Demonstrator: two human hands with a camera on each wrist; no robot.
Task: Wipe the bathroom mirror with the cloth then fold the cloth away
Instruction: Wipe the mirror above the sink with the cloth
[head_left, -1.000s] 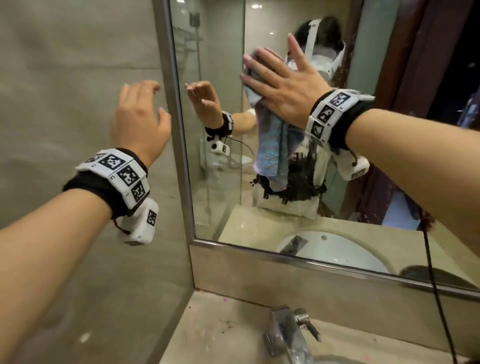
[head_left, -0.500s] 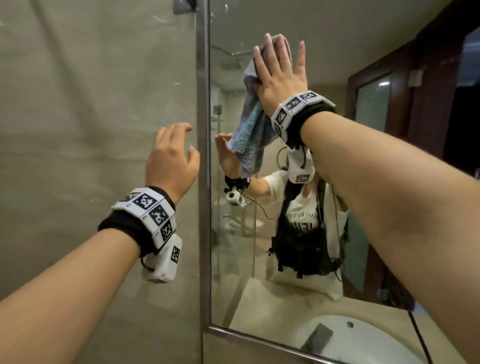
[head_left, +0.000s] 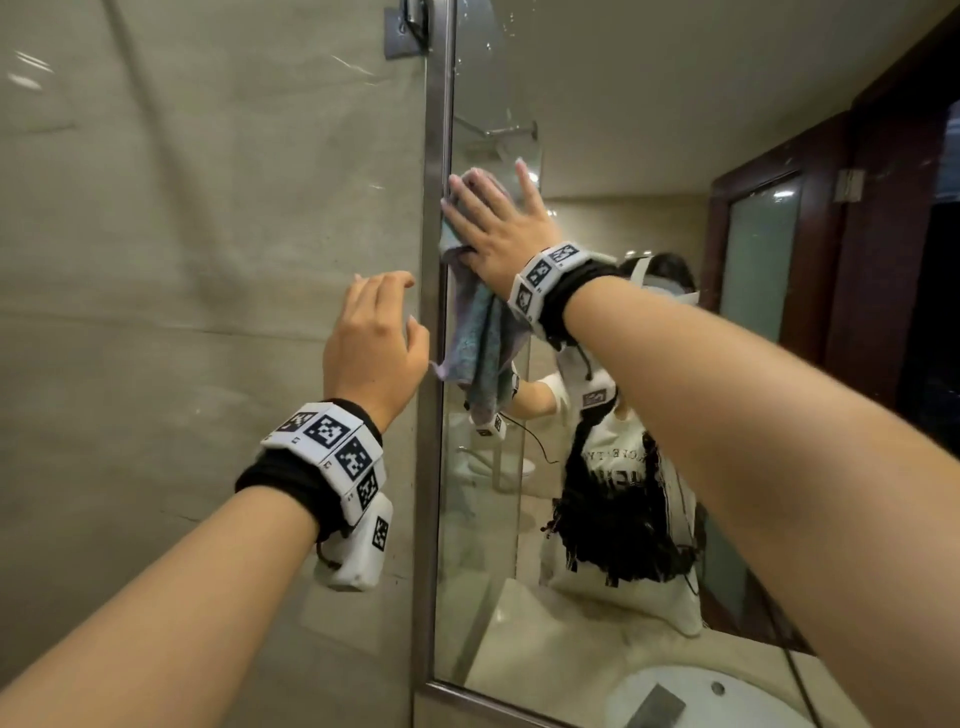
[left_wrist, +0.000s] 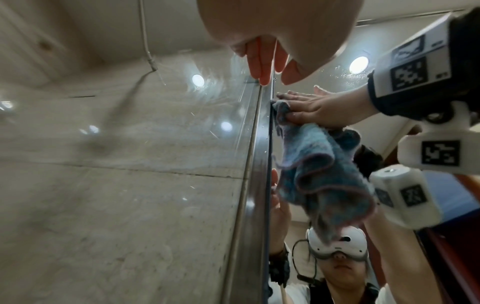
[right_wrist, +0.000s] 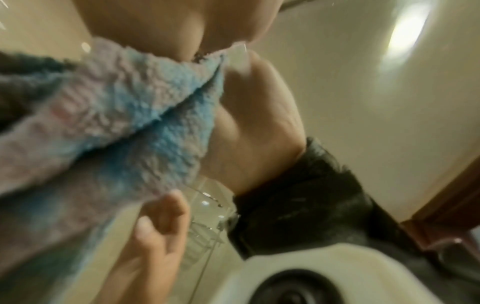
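I see a beige stone wall (head_left: 197, 260) filling the left half of the head view, glossy enough to show ceiling lights in the left wrist view. A metal frame (head_left: 434, 364) runs down the middle of the picture and borders the mirror (head_left: 597, 104), which takes the right half. A small metal bracket (head_left: 408, 26) sits at the top of that frame. In the glass I see a pale ceiling, a dark wooden door frame at the right edge, and a white basin (head_left: 701, 696) on a beige worktop (head_left: 545, 639) at the lower right; water spots dot the upper glass.

My right hand (head_left: 498, 234) lies flat with fingers spread and straight, pressing the cloth (head_left: 478, 338) to the mirror just right of the frame, in the upper middle of the head view. The cloth is blue with a purple edge; its top is under my palm and the rest hangs loose below my wrist, close to the glass.

My left hand (head_left: 374, 343) is raised before the wall, just left of the frame, fingers loosely bent and holding nothing; I cannot tell if its fingertips touch the wall. The hanging cloth corner comes near its thumb side.

To the right of my right hand the mirror stretches open to the door reflection.
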